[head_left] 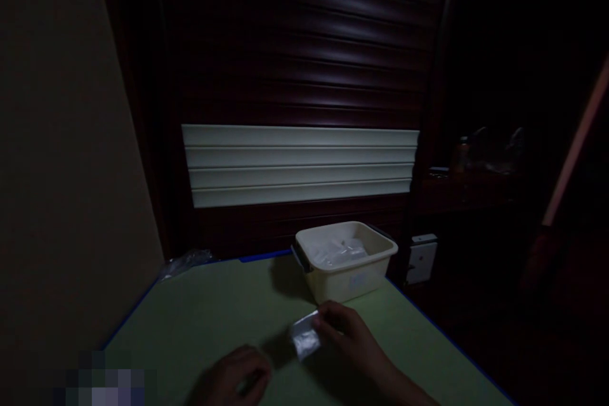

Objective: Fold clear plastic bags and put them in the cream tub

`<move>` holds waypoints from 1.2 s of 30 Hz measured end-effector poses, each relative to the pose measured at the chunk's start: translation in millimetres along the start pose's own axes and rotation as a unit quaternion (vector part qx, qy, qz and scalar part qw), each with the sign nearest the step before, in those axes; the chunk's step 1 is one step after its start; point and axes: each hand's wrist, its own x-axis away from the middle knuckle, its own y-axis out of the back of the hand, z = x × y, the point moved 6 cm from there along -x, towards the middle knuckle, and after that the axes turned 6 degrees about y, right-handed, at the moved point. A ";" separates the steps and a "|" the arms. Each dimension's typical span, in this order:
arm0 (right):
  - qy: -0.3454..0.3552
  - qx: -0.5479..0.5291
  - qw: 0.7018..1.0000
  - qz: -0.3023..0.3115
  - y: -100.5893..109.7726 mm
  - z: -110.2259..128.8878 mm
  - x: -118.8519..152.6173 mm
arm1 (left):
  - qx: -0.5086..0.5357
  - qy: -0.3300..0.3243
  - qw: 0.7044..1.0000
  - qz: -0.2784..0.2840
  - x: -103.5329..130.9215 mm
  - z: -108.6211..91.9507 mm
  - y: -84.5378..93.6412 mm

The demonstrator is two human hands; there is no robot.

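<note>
Pinched between the thumb and fingers of my right hand (349, 333) is a small clear plastic bag (305, 336), hanging shiny and slightly creased above the table. To its left, my left hand (233, 375) is closed, thumb and fingers curled together in a loop; whether anything sits in them cannot be made out. The left hand does not touch the bag. Just beyond my right hand stands a cream plastic tub (354, 279) with dark handles. Inside it lies a heap of similar clear plastic bags (337, 252).
The green table top (228, 304) has blue edging. Crumpled clear plastic (185, 262) lies at its far left corner, by the wall (66, 139). Behind rises a dark slatted shutter (304, 63) with a pale panel (299, 165). A white box (422, 260) is right of the tub.
</note>
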 end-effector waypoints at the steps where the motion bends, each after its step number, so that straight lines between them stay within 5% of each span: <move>1: 0.010 0.007 1.000 -0.015 12.1 4.9 -5.2 | -0.025 -0.045 0.999 -0.009 -10.7 -13.6 2.8; 4: 0.033 0.033 0.997 -0.060 52.9 21.0 -19.4 | -0.103 -0.213 0.967 -0.094 -42.7 -62.0 13.1; 7: 0.046 0.076 0.990 -0.109 97.1 34.1 -32.8 | -0.209 -0.337 0.881 -0.257 -66.4 -92.8 16.4; 9: 0.051 0.106 0.984 -0.132 123.5 38.6 -44.0 | -0.242 -0.350 0.854 -0.300 -83.3 -93.3 8.0; 14: 0.043 0.189 0.971 -0.139 156.8 33.8 -85.0 | -0.224 -0.317 0.871 -0.301 -108.4 -68.1 -18.6; 20: -0.032 0.277 0.960 -0.030 119.9 8.4 -128.2 | -0.215 -0.309 0.882 -0.284 -105.7 -62.8 -28.4; 27: -0.140 0.373 0.907 0.134 82.1 -5.9 -126.1 | -0.233 -0.325 0.867 -0.297 -102.8 -65.6 -28.6; 36: -0.077 0.493 0.843 0.203 67.2 9.3 -137.0 | -0.236 -0.308 0.877 -0.282 -101.4 -68.2 -31.6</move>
